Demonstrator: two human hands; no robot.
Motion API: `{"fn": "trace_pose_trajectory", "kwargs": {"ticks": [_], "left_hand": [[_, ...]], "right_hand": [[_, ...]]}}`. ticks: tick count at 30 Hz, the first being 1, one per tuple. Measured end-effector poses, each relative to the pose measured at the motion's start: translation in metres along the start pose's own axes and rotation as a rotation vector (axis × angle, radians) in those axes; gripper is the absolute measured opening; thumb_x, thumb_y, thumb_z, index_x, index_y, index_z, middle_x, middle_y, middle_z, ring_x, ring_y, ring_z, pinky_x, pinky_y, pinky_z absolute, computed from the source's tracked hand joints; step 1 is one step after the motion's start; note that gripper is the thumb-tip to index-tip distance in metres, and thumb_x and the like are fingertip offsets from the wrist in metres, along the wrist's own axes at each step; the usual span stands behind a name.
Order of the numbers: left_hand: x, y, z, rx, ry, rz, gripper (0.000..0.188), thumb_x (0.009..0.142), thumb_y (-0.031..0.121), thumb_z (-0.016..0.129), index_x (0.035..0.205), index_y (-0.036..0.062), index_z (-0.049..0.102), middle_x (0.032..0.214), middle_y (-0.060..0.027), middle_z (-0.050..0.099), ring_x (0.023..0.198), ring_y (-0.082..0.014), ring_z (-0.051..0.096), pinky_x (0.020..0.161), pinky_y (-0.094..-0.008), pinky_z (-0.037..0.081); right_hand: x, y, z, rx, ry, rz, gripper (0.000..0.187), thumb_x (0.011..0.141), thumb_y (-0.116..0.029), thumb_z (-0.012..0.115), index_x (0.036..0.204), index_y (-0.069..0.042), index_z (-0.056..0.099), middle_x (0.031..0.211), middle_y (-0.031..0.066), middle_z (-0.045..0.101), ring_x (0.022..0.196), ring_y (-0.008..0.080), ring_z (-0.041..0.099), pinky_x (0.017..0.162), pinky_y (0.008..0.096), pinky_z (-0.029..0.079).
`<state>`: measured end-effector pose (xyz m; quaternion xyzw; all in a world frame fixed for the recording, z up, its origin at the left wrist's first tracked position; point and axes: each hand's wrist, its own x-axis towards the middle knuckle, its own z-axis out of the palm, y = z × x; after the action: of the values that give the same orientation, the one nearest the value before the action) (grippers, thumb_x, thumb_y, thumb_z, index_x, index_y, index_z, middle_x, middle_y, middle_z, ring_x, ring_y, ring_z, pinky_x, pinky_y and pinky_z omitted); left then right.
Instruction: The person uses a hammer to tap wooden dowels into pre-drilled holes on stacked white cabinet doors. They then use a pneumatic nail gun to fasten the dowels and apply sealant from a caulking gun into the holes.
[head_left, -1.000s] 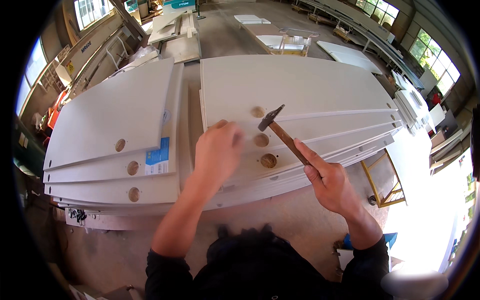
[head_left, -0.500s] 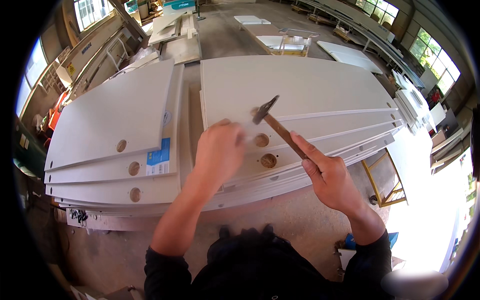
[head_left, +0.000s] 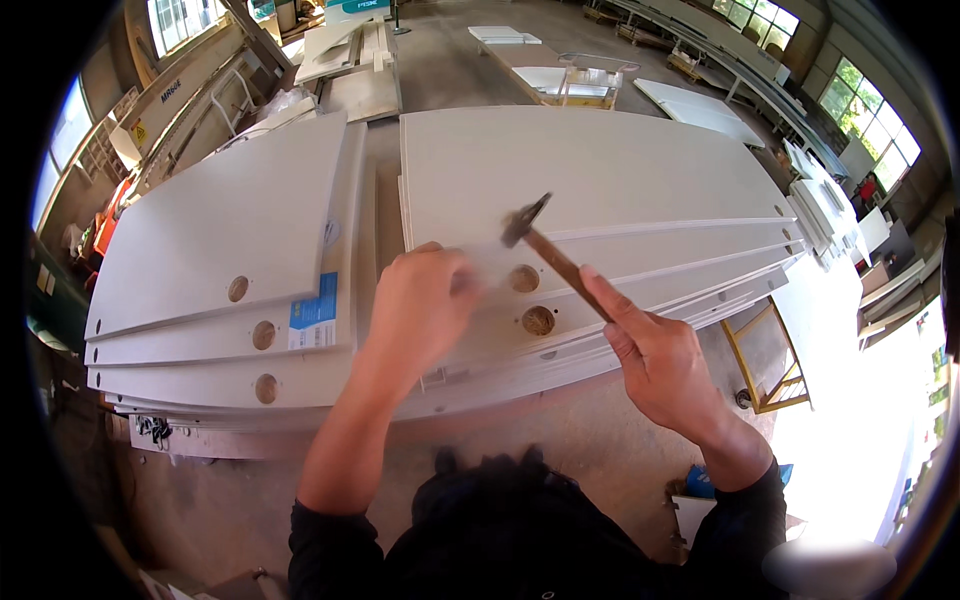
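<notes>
My right hand (head_left: 662, 368) is wrapped round the wooden handle of a hammer (head_left: 566, 270), thumb and forefinger along the shaft. The hammer's dark metal head is raised over the white panels (head_left: 580, 175) on the right, slightly blurred. Near the left edge of that stack, my left hand (head_left: 415, 315) is curled with its fingertips pinched together. Those fingertips are smeared by motion, so anything small between them cannot be made out. Two round cup holes (head_left: 538, 320) show in the overlapping panel edges between my hands.
Another stack of white panels (head_left: 215, 225) with round holes and a blue label (head_left: 314, 312) lies to the left, across a narrow gap. A yellow-framed trolley (head_left: 768, 360) stands at the right. Farther off are a flat cart (head_left: 575, 85) and more boards (head_left: 700, 110).
My left hand has shifted slightly left and toward me, its fingers still blurred. The hammer stays raised at nearly the same spot, its head moved a little left.
</notes>
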<state>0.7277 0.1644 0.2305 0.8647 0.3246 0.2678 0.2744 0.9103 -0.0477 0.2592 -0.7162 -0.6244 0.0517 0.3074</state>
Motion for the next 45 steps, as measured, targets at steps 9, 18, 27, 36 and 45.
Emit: {"fn": "trace_pose_trajectory", "kwargs": {"ticks": [9,18,27,36,45], "left_hand": [[-0.002,-0.007,0.002,-0.047,0.068,0.062,0.011,0.088,0.005,0.081,0.094,-0.0025,0.077,0.088,-0.0167,0.071,0.076,-0.0300,0.069,0.071,-0.0407,0.054],[-0.007,-0.007,0.001,-0.067,0.080,0.050,0.008,0.088,0.001,0.079,0.092,-0.0043,0.075,0.087,-0.0166,0.071,0.075,-0.0276,0.070,0.071,-0.0384,0.055],[-0.008,-0.012,0.000,-0.114,0.105,-0.007,0.009,0.090,0.003,0.071,0.093,-0.0051,0.070,0.096,-0.0222,0.073,0.086,-0.0418,0.071,0.078,-0.0476,0.056],[-0.015,-0.008,0.002,-0.129,0.156,0.059,0.008,0.091,0.004,0.074,0.096,-0.0007,0.070,0.094,-0.0166,0.072,0.083,-0.0348,0.071,0.074,-0.0430,0.056],[-0.026,0.030,0.067,-0.022,0.141,0.246,0.009,0.089,0.005,0.079,0.091,0.0050,0.070,0.088,-0.0087,0.072,0.079,-0.0295,0.072,0.068,-0.0406,0.056]], "right_hand": [[0.003,0.005,0.001,0.046,0.046,0.054,0.065,0.101,-0.005,0.058,0.163,-0.023,0.048,0.077,0.0176,0.066,0.069,0.0401,0.065,0.066,0.0482,0.053],[0.002,-0.001,0.000,-0.174,-0.120,0.017,0.064,0.102,-0.001,0.062,0.163,-0.017,0.048,0.081,0.0233,0.069,0.063,0.0375,0.064,0.064,0.0441,0.054],[0.004,0.009,0.008,-0.241,-0.178,0.018,0.065,0.103,-0.004,0.063,0.163,-0.023,0.048,0.075,0.0210,0.066,0.064,0.0409,0.064,0.065,0.0453,0.054],[-0.004,0.001,0.000,-0.051,-0.148,0.069,0.058,0.105,-0.003,0.060,0.161,-0.017,0.051,0.081,0.0206,0.069,0.063,0.0352,0.064,0.072,0.0409,0.055],[-0.040,0.014,-0.012,0.132,0.008,0.204,0.052,0.105,0.001,0.057,0.156,-0.007,0.055,0.120,0.0300,0.072,0.113,0.0439,0.070,0.102,0.0367,0.052]]}}
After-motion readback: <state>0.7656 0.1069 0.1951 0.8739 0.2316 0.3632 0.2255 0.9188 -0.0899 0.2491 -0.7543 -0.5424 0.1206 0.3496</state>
